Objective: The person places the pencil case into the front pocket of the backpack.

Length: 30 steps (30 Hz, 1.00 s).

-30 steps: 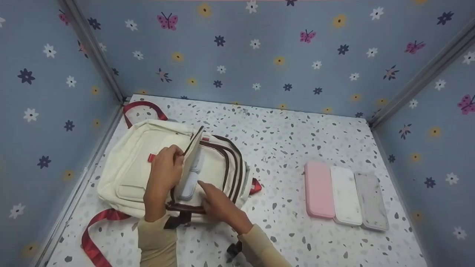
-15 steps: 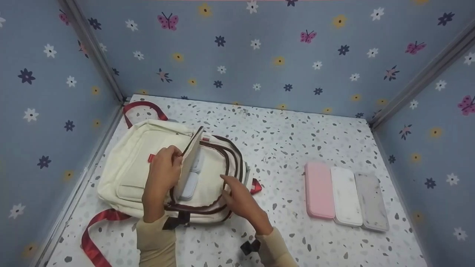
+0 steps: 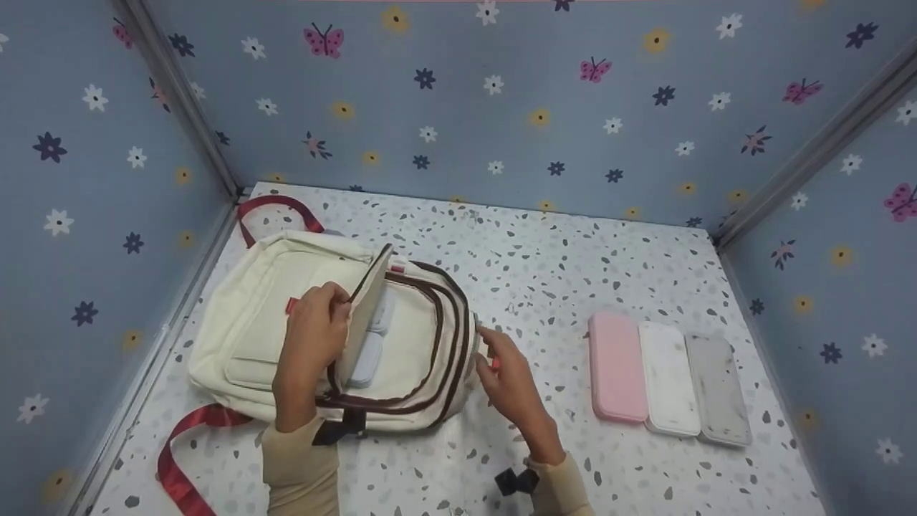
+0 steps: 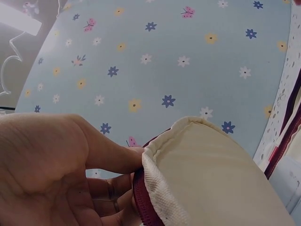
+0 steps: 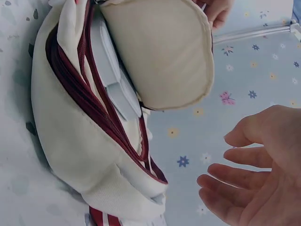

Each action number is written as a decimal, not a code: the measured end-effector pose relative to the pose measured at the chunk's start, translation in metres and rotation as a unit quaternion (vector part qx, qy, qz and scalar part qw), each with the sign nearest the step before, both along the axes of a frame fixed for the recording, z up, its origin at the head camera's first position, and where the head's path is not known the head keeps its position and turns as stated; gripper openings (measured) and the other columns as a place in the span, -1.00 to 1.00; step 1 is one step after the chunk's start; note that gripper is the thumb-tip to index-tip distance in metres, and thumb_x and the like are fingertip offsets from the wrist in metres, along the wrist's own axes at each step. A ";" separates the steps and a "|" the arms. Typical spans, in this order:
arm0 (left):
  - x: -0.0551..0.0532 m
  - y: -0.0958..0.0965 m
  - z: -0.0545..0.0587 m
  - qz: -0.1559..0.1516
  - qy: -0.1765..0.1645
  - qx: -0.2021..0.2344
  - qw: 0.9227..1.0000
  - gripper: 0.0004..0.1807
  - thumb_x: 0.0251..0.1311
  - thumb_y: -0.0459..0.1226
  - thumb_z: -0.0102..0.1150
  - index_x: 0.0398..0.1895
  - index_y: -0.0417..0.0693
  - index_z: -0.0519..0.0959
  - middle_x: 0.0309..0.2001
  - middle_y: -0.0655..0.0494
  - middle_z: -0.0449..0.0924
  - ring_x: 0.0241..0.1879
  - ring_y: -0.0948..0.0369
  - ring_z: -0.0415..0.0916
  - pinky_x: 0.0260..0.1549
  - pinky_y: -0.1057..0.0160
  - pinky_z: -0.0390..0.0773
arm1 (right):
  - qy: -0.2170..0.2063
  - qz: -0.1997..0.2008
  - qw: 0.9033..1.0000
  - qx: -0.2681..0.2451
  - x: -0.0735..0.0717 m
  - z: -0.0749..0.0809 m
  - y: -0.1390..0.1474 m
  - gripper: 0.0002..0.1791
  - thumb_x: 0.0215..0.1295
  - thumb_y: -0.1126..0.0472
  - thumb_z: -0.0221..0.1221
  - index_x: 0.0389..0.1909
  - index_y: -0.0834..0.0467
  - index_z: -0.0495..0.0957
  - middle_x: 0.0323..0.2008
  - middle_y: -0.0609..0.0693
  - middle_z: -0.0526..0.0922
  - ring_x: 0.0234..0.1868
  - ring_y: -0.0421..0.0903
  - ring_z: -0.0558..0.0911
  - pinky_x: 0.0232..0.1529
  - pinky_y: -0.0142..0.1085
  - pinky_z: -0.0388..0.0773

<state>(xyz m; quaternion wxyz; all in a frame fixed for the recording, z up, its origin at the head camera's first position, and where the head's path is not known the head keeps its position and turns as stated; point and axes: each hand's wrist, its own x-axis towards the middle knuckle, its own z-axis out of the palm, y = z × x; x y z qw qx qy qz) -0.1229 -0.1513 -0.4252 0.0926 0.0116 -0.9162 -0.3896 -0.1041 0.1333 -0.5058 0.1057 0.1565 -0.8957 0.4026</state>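
A cream backpack (image 3: 251, 308) with dark red zip edging lies on its back at the left of the table. My left hand (image 3: 311, 340) pinches the edge of its front pocket flap (image 4: 216, 174) between thumb and fingers and holds it up. Inside that pocket are two pale flat cases, one nearer (image 3: 367, 362) and one farther (image 3: 382, 315), both partly hidden by the flap. Beside the bag's right end is my right hand (image 3: 514, 376), its fingers spread and relaxed around nothing in the right wrist view.
On the speckled white table (image 3: 544, 287), a pink case (image 3: 617, 365), a white case (image 3: 669, 376) and a greyish case (image 3: 718, 387) lie side by side at the right. A red strap (image 3: 179, 466) trails toward the near left. Flower-patterned panels (image 3: 494, 107) enclose the back and sides.
My right hand has drawn out of the open pocket and moved right, past the bag's end. The left hand keeps holding the flap up, and the cases in the pocket stay put.
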 end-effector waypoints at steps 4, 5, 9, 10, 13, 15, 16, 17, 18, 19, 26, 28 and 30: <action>0.001 -0.001 0.001 0.001 0.002 -0.003 1.000 -0.89 0.28 -0.39 0.04 -0.25 -0.28 0.53 -0.32 -0.16 0.49 -0.25 -0.03 0.43 -0.24 0.03 0.35 | 0.014 -0.021 1.000 -0.015 0.001 -0.002 0.014 -0.57 0.30 0.35 0.12 0.20 0.25 0.42 0.10 0.15 0.54 0.07 0.02 0.56 0.04 -0.11 0.51; 0.001 -0.001 0.001 0.001 0.003 -0.003 1.000 -0.89 0.28 -0.39 0.05 -0.25 -0.29 0.52 -0.32 -0.16 0.49 -0.25 -0.03 0.43 -0.24 0.03 0.35 | 0.016 -0.027 0.999 -0.014 0.002 -0.003 0.018 -0.56 0.31 0.34 0.12 0.21 0.25 0.41 0.13 0.15 0.53 0.11 0.03 0.54 0.06 -0.10 0.51; 0.001 -0.002 0.001 -0.001 0.001 -0.003 1.000 -0.88 0.29 -0.39 0.03 -0.23 -0.29 0.52 -0.31 -0.16 0.49 -0.25 -0.02 0.43 -0.25 0.03 0.35 | 0.013 -0.057 0.998 -0.020 0.005 -0.007 0.036 -0.51 0.27 0.36 0.16 0.24 0.26 0.39 0.16 0.16 0.50 0.14 0.06 0.52 0.10 -0.08 0.49; 0.001 -0.003 0.001 0.000 0.001 -0.003 1.000 -0.88 0.29 -0.39 0.03 -0.23 -0.29 0.52 -0.31 -0.16 0.49 -0.25 -0.02 0.43 -0.25 0.03 0.35 | 0.012 -0.065 0.998 -0.022 0.006 -0.008 0.041 -0.50 0.26 0.36 0.16 0.24 0.26 0.38 0.16 0.17 0.50 0.15 0.06 0.51 0.11 -0.07 0.48; 0.001 -0.003 0.002 0.001 -0.002 -0.006 1.000 -0.88 0.29 -0.38 0.03 -0.23 -0.28 0.53 -0.32 -0.15 0.49 -0.26 -0.01 0.43 -0.27 0.05 0.34 | 0.010 -0.089 0.996 -0.028 0.008 -0.010 0.055 -0.48 0.25 0.36 0.17 0.25 0.26 0.37 0.17 0.17 0.49 0.15 0.07 0.50 0.12 -0.06 0.46; 0.001 -0.003 0.001 0.002 -0.003 -0.007 1.000 -0.88 0.29 -0.38 0.04 -0.24 -0.28 0.53 -0.33 -0.14 0.48 -0.27 0.00 0.43 -0.28 0.06 0.33 | 0.012 -0.102 0.994 -0.030 0.009 -0.012 0.064 -0.47 0.24 0.36 0.18 0.25 0.27 0.37 0.17 0.18 0.48 0.15 0.09 0.50 0.12 -0.04 0.46; 0.001 -0.003 0.001 0.002 -0.003 -0.006 1.000 -0.88 0.29 -0.38 0.04 -0.24 -0.28 0.53 -0.33 -0.14 0.48 -0.27 0.00 0.43 -0.28 0.07 0.33 | 0.015 -0.108 0.994 -0.033 0.009 -0.012 0.069 -0.47 0.23 0.37 0.18 0.25 0.29 0.37 0.17 0.20 0.48 0.15 0.11 0.50 0.12 -0.03 0.46; 0.001 -0.003 0.001 0.002 -0.004 -0.006 1.000 -0.88 0.29 -0.38 0.04 -0.24 -0.28 0.53 -0.33 -0.14 0.48 -0.27 0.00 0.43 -0.28 0.07 0.33 | 0.017 -0.114 0.993 -0.035 0.010 -0.013 0.073 -0.46 0.22 0.38 0.19 0.24 0.30 0.37 0.17 0.22 0.48 0.14 0.13 0.50 0.12 -0.01 0.46; 0.001 -0.003 0.000 0.002 -0.005 -0.006 1.000 -0.88 0.29 -0.38 0.03 -0.24 -0.28 0.53 -0.32 -0.14 0.48 -0.27 0.00 0.43 -0.28 0.06 0.34 | 0.018 -0.121 0.992 -0.036 0.010 -0.014 0.078 -0.46 0.21 0.39 0.19 0.24 0.30 0.36 0.18 0.23 0.47 0.14 0.14 0.49 0.12 0.01 0.45; 0.001 -0.003 0.000 0.001 -0.006 -0.004 1.000 -0.88 0.29 -0.38 0.04 -0.24 -0.28 0.53 -0.32 -0.14 0.49 -0.27 0.00 0.43 -0.27 0.06 0.34 | 0.017 -0.126 0.991 -0.041 0.011 -0.015 0.083 -0.45 0.20 0.40 0.19 0.24 0.32 0.36 0.19 0.24 0.46 0.15 0.16 0.49 0.12 0.02 0.44; 0.001 -0.003 -0.002 -0.002 -0.005 0.005 1.000 -0.89 0.29 -0.38 0.04 -0.24 -0.27 0.54 -0.31 -0.15 0.51 -0.25 -0.01 0.44 -0.25 0.05 0.35 | -0.036 -0.177 0.982 -0.054 0.019 -0.020 0.113 -0.38 0.22 0.37 0.20 0.31 0.29 0.28 0.27 0.26 0.35 0.24 0.18 0.39 0.25 0.02 0.31; 0.001 -0.003 -0.002 -0.002 -0.005 0.004 1.000 -0.89 0.29 -0.39 0.04 -0.24 -0.27 0.54 -0.30 -0.15 0.51 -0.24 -0.02 0.45 -0.24 0.03 0.36 | -0.050 -0.193 0.979 -0.050 0.021 -0.022 0.121 -0.36 0.22 0.35 0.21 0.32 0.29 0.24 0.27 0.27 0.32 0.25 0.19 0.36 0.26 0.05 0.28; 0.001 -0.003 -0.002 -0.001 -0.006 0.002 1.000 -0.89 0.29 -0.39 0.04 -0.24 -0.27 0.53 -0.30 -0.15 0.51 -0.24 -0.02 0.45 -0.23 0.02 0.36 | -0.062 -0.207 0.976 -0.042 0.022 -0.023 0.128 -0.33 0.22 0.34 0.21 0.34 0.30 0.21 0.28 0.28 0.30 0.28 0.20 0.32 0.28 0.07 0.24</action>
